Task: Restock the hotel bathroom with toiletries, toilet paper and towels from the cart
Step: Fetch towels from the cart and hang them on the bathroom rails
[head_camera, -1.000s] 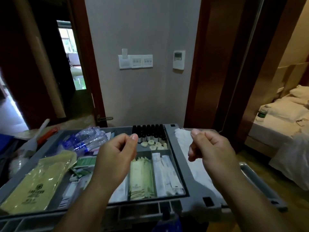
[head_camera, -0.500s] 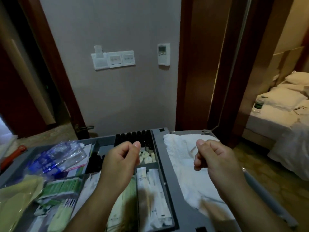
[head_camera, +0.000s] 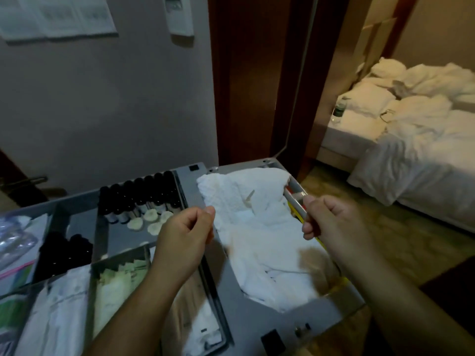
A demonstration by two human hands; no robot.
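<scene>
A grey cart (head_camera: 257, 319) fills the near part of the view, its top split into compartments. The far compartment holds a row of dark bottles (head_camera: 144, 196) with small pale discs (head_camera: 151, 222) just in front of them. Nearer ones hold green sachets (head_camera: 120, 276) and white packets (head_camera: 59, 304), with a clear plastic bag (head_camera: 12, 240) at the far left. A crumpled white towel (head_camera: 257, 227) lies in the cart's right bin. The left hand (head_camera: 183, 235) hovers over the divider beside the towel, and the right hand (head_camera: 331, 222) is at the bin's right rim. Both have their fingers curled together, thumb on forefinger, with nothing visible in them. Behind the cart stands a grey wall (head_camera: 102, 98) with a switch plate (head_camera: 56, 16) and thermostat (head_camera: 180, 14). To the right, past a dark wooden door frame (head_camera: 244, 73), is a bed (head_camera: 411, 140) with rumpled white linen.
</scene>
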